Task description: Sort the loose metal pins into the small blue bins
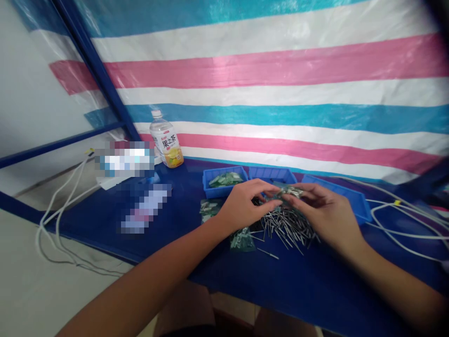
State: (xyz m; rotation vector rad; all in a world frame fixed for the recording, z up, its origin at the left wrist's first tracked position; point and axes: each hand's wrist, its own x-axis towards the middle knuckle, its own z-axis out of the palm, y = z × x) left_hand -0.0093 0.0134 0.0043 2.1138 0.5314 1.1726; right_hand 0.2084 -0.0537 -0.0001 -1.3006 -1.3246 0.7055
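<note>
My left hand (245, 202) and my right hand (324, 208) meet over a heap of thin metal pins (287, 227) on the blue table (280, 285). Between the fingertips of both hands is a small green and silver part (289, 192). Small green circuit boards (242, 239) lie on the table under my left wrist, and more green boards (210, 207) lie further left. A single pin (268, 253) lies apart in front of the heap.
Three blue trays stand behind the hands: one with green boards (224, 180), a middle one (271, 174) and a right one (351, 199). A drink bottle (166, 140) stands at the back left. White cables (403, 224) lie right; more cables (59, 206) hang left.
</note>
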